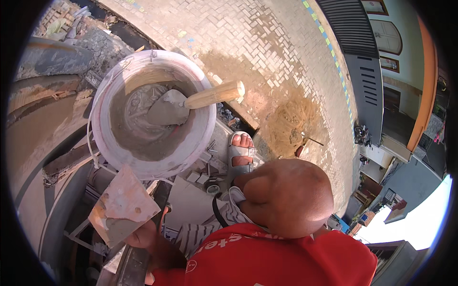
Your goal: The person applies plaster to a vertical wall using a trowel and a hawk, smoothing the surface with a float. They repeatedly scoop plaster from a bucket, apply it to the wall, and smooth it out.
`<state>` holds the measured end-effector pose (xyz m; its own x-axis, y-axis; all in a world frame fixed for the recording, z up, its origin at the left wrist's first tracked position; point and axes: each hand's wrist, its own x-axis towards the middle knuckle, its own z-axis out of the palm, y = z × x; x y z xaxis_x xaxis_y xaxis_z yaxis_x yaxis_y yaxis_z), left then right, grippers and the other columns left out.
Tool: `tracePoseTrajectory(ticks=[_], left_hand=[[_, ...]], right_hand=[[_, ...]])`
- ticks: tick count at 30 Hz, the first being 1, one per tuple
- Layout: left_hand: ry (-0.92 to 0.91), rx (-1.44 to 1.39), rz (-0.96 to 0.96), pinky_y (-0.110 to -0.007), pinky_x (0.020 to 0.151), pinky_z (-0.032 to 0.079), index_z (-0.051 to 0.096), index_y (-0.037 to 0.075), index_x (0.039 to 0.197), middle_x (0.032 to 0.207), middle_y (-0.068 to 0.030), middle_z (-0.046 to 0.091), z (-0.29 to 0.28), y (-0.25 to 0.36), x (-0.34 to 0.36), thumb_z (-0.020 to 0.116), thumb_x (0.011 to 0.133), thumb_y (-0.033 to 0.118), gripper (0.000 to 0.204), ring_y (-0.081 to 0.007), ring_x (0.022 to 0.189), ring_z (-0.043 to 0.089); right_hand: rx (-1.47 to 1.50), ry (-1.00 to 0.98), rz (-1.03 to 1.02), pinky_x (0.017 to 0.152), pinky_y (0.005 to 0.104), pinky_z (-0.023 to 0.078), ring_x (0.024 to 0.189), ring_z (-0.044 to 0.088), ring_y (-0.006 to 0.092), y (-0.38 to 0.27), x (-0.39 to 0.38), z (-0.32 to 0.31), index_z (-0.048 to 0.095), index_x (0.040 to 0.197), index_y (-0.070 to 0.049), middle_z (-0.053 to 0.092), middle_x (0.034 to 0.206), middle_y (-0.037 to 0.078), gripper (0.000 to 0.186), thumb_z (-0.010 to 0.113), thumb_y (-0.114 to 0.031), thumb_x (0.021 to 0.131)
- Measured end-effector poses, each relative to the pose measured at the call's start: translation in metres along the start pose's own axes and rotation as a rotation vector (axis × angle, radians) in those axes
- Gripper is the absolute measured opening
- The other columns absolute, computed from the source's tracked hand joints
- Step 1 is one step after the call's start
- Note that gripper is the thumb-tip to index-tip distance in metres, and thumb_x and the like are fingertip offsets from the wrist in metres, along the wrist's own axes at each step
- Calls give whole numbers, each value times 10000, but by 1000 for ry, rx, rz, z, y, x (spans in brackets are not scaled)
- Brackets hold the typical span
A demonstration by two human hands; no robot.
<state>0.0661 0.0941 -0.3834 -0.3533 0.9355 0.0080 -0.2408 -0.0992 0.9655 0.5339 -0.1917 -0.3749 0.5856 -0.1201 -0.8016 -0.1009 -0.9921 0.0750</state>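
My left hand [143,234] grips a flat, squarish board [125,199] from its near edge. The board is pinkish and smeared, with a patch of grey mortar along one side; most of the fingers are hidden beneath it. Beyond the board stands a large whitish bucket [204,138] holding wet grey mortar [138,107]. A trowel rests in the bucket, its blade [168,108] on the mortar and its wooden handle [214,95] sticking out over the right rim. Nobody holds the trowel. I cannot see my right hand.
My bent knee [291,195] and sandalled foot [242,155] are right of the bucket. A dark beam [133,267] runs below the board. Rough planks [71,159] and rubble lie left. Past a ledge is a brick-paved street [267,43] with a sand pile [291,124].
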Motion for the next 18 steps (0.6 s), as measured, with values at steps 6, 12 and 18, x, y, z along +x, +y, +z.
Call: tracePoseTrajectory(ticks=[6,12,18], left_hand=[[-44,382,92,-390,873,485,513,-31,1206,1170,-144,571,10,-15,-29,576,907,145,352,-247,1014,594],[129,-291,-128,-385,820,505,453,16,1245,1132,-123,554,42,-17,-28,592,877,57,395,-236,998,588],[19,-267,-104,-422,989,427,357,49,1367,1263,-129,517,44,-28,-27,618,825,-1,604,-248,1148,533]], right_hand=[[-710,-964,-503,636,395,570,827,647,279,-192,-61,-4,580,1064,59,635,923,176,438,730,-218,760],[-862,-1063,-532,635,396,561,816,643,283,-242,-70,-18,586,1053,49,631,910,172,413,718,-218,767],[-656,-730,-525,633,398,552,805,638,287,-207,-51,-37,593,1041,38,627,897,169,388,706,-218,773]])
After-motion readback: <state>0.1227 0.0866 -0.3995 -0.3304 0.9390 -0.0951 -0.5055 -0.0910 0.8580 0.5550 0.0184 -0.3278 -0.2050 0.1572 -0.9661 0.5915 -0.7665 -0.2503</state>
